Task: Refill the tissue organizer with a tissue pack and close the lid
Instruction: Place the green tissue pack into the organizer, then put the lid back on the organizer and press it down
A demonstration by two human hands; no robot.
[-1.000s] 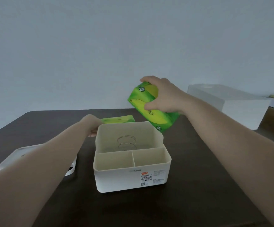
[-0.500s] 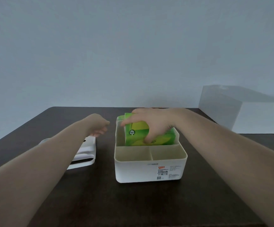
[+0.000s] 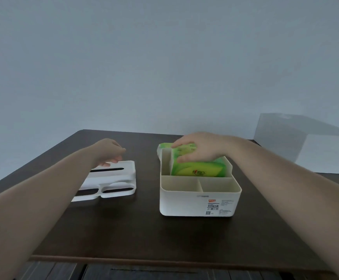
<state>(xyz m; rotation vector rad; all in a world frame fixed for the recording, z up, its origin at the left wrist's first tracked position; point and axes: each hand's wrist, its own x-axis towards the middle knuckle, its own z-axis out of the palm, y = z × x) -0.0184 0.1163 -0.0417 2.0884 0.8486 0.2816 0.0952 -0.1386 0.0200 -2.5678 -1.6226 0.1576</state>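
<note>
A white tissue organizer [image 3: 199, 201] stands open on the dark table, with two small front compartments and a large rear one. A green tissue pack [image 3: 199, 171] lies in the rear compartment, its left end tilted up above the rim. My right hand [image 3: 200, 149] rests on top of the pack, fingers curled over it. The white lid [image 3: 112, 182] with slots lies flat on the table left of the organizer. My left hand [image 3: 109, 152] hovers at the lid's far edge, fingers loosely curled, fingertips near or touching it.
A second green pack [image 3: 164, 146] peeks out behind the organizer's back wall. A large white box [image 3: 314, 146] stands at the back right. The dark table [image 3: 144, 229] has its front edge near me, with dark floor below.
My right hand has pushed the green pack lower into the rear compartment. My left hand has moved to the lid's far edge. The view has shifted, so the lid shows more fully.
</note>
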